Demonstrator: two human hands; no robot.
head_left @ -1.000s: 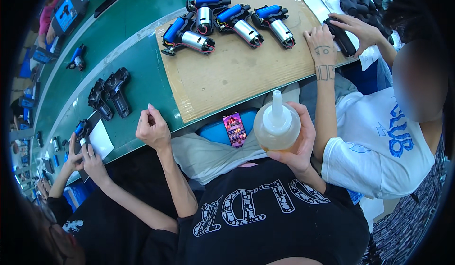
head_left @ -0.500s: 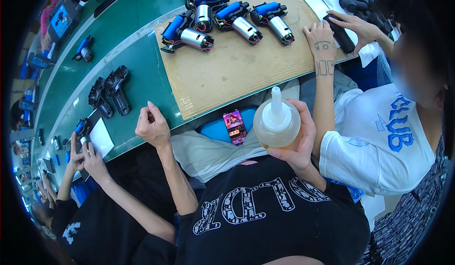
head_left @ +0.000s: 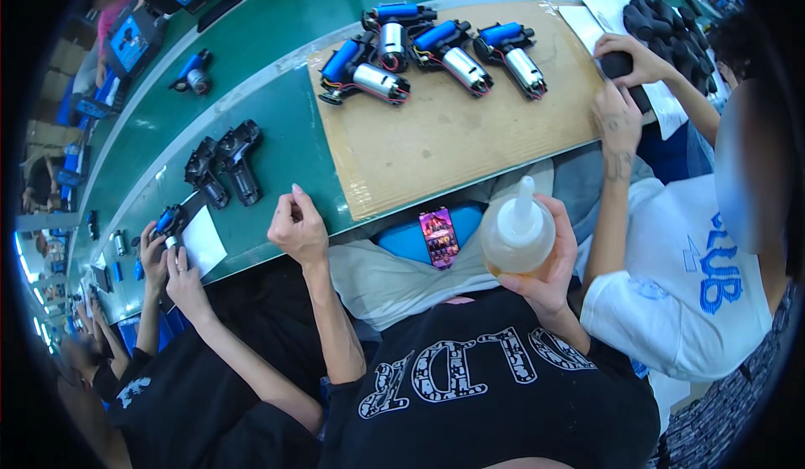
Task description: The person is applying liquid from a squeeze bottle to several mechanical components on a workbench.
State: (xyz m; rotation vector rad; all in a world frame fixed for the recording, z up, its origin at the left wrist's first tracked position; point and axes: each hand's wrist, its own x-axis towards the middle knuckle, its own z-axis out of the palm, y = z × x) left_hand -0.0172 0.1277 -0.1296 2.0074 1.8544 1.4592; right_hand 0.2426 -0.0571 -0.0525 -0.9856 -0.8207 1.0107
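My right hand is wrapped around a translucent squeeze bottle, its white nozzle pointing up and a little amber liquid low inside. I hold it above my lap, in front of the cardboard. Over the table's near edge, my left hand is closed, fingertips curled together; whatever they hold, if anything, is hidden. Beyond it, on a cardboard sheet, lie several motor assemblies with silver motors, blue cylinders and red wires. Two black pistol-shaped housing halves rest on the green table left of the cardboard.
A phone with a lit screen lies on a blue object in my lap. At right, a co-worker's hands handle a black cylindrical part near a pile of black parts. Another co-worker's hands hold an assembly at left.
The whole scene has shifted right and slightly down in view. My hands keep much the same pose. The right co-worker has tipped up a black part that lay flat.
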